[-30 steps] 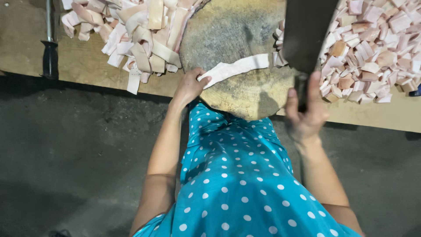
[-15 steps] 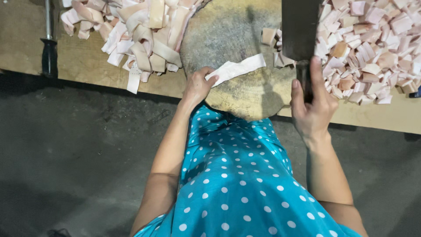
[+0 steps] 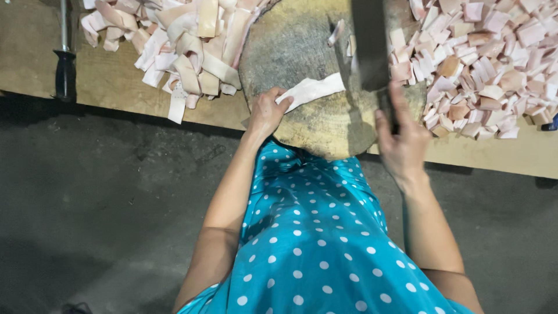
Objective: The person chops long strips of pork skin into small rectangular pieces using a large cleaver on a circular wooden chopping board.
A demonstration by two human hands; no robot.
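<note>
Cleaver (image 3: 371, 43) blurred, top cropped, in clenched right hand (image 3: 401, 136); left hand (image 3: 266, 113) pinching strip (image 3: 311, 90).

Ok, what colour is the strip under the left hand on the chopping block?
The strip is pale, whitish pink, seen clearest in the head view.
</note>
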